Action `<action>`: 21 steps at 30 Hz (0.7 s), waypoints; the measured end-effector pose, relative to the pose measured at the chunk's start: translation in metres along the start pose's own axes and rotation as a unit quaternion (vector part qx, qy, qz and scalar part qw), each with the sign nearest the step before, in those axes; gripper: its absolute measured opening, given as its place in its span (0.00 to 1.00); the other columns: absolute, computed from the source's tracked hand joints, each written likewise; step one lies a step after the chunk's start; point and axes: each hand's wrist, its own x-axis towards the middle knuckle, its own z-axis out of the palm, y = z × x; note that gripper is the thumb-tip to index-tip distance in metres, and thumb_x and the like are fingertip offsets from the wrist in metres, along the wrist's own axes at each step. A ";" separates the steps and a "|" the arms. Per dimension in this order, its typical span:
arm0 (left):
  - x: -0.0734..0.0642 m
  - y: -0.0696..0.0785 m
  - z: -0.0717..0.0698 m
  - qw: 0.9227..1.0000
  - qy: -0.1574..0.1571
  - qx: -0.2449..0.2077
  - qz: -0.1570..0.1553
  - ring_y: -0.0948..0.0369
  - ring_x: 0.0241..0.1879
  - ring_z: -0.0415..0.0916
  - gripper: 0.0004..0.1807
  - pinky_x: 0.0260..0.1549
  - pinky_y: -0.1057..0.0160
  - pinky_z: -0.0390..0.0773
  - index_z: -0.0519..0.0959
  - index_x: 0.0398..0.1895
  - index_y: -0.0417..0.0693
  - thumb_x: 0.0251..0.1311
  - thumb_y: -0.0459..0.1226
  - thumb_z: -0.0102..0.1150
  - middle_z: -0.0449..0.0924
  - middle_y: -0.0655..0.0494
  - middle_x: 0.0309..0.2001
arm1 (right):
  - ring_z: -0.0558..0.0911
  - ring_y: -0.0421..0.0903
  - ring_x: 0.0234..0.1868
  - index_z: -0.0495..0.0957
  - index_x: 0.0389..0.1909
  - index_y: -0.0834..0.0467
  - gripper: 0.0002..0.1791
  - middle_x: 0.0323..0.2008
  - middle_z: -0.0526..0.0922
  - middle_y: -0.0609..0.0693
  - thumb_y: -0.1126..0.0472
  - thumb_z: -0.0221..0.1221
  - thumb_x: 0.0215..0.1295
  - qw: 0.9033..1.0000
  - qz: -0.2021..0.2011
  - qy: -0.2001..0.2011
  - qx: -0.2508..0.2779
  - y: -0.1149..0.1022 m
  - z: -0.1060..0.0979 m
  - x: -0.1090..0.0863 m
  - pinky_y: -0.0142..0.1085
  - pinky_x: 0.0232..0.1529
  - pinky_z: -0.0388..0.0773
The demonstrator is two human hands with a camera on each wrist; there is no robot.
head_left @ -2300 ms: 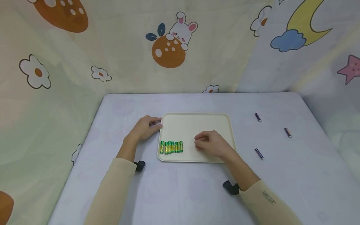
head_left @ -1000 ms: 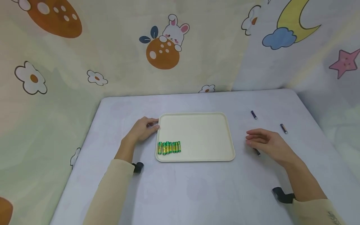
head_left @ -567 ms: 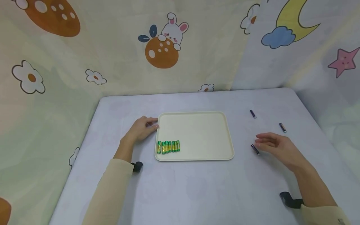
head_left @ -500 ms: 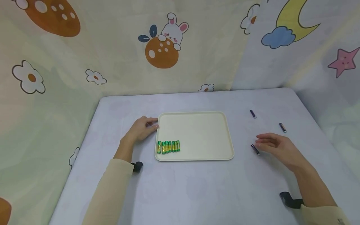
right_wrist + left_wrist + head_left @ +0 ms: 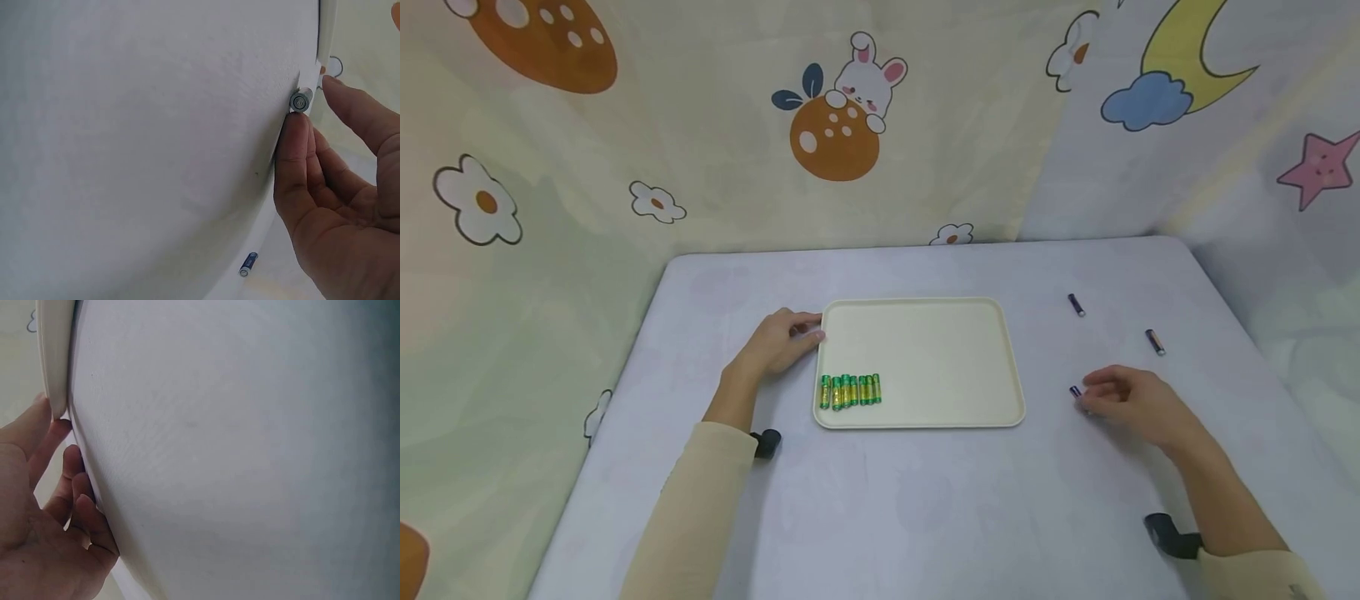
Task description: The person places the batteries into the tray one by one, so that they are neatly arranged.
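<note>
Dark battery (image 5: 1075, 391): there it is, right of centre in the head view, at the table (image 5: 925, 492), partly hidden by fingers, its round end facing the right-wrist camera.
Right hand (image 5: 1135, 404): right at it! Fingers loosely bent and released, a fingertip up against the battery, the thumb just beside with a gap showing.
Left hand (image 5: 778, 342): over at centre left, thumb and forefinger extended, tips touching the tray's left edge, fingers relaxed rather than clenched.
Tray (image 5: 940, 358): cream, rounded corners, flat across the middle of the frame.
Green batteries (image 5: 846, 392): seven lined up side by side in the tray's lower left corner.
Other dark batteries: one (image 5: 1077, 305) above the right hand, another (image 5: 1155, 342) farther right, both lying tilted on the table.
Backdrop (image 5: 715, 83): cartoon cloth across the top, rabbit, moon, flowers and all.
</note>
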 end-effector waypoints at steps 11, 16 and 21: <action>-0.001 0.000 -0.001 1.000 0.006 0.001 0.007 0.51 0.55 0.71 0.28 0.58 0.47 0.73 0.75 0.71 0.57 0.72 0.54 0.57 0.76 0.49 0.54 | 0.82 0.54 0.40 0.82 0.48 0.64 0.18 0.36 0.85 0.55 0.56 0.68 0.65 0.998 0.005 0.029 -0.050 -0.012 0.011 0.006 0.47 0.38 0.80; 0.000 0.002 -0.001 1.000 0.003 -0.002 0.007 0.51 0.55 0.71 0.28 0.59 0.47 0.73 0.75 0.72 0.57 0.72 0.54 0.57 0.76 0.49 0.54 | 0.81 0.51 0.40 0.82 0.51 0.64 0.19 0.39 0.85 0.54 0.55 0.66 0.68 0.999 0.009 0.009 -0.031 -0.016 0.009 0.008 0.42 0.38 0.78; -0.002 0.001 -0.001 1.000 -0.001 -0.006 -0.004 0.50 0.56 0.71 0.28 0.59 0.47 0.73 0.75 0.71 0.57 0.72 0.53 0.57 0.76 0.48 0.55 | 0.82 0.50 0.45 0.81 0.55 0.62 0.21 0.44 0.86 0.54 0.51 0.64 0.71 1.000 0.002 -0.013 0.019 -0.025 0.008 0.013 0.39 0.43 0.79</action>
